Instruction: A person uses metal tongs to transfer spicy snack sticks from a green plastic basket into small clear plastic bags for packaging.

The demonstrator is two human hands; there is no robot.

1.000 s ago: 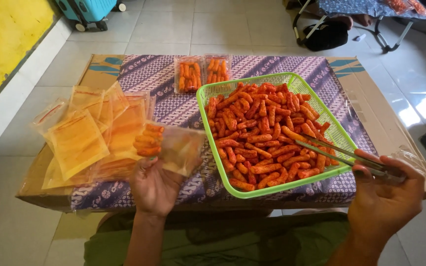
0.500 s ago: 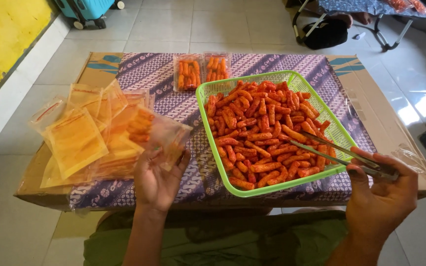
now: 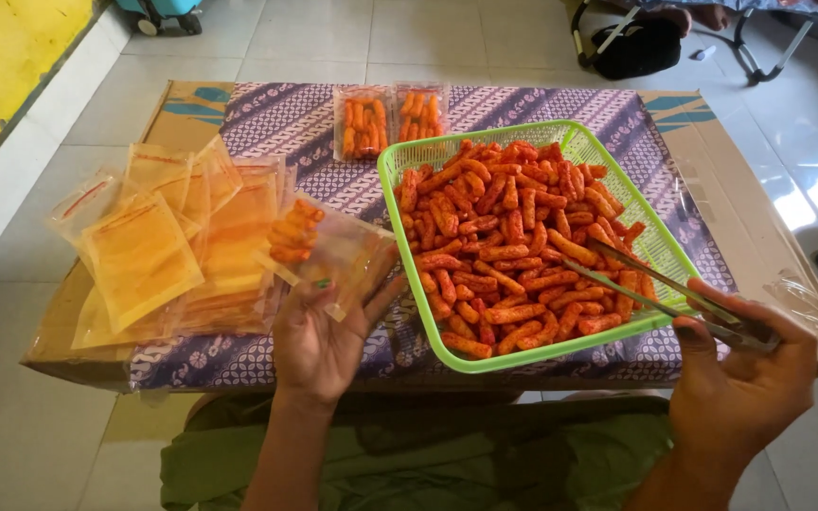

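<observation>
left hand [image 3: 319, 345]: fingers clamped on clear bag [image 3: 333, 251], left of basket [image 3: 660, 251].
right hand [image 3: 745, 378]: fingers clamped on tongs [image 3: 660, 289]; long axis runs up-left into snack sticks [image 3: 508, 241]; nearer hand.

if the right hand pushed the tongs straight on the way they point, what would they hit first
Most likely the orange snack sticks heaped in the green basket. The right hand holds the tongs with their tips already at the pile, though exact depth is unclear.

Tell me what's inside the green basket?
The green basket is piled with orange-red snack sticks. The tips of metal tongs, held by the right hand, reach in among them. The basket's bottom is mostly covered by the pile.
</observation>
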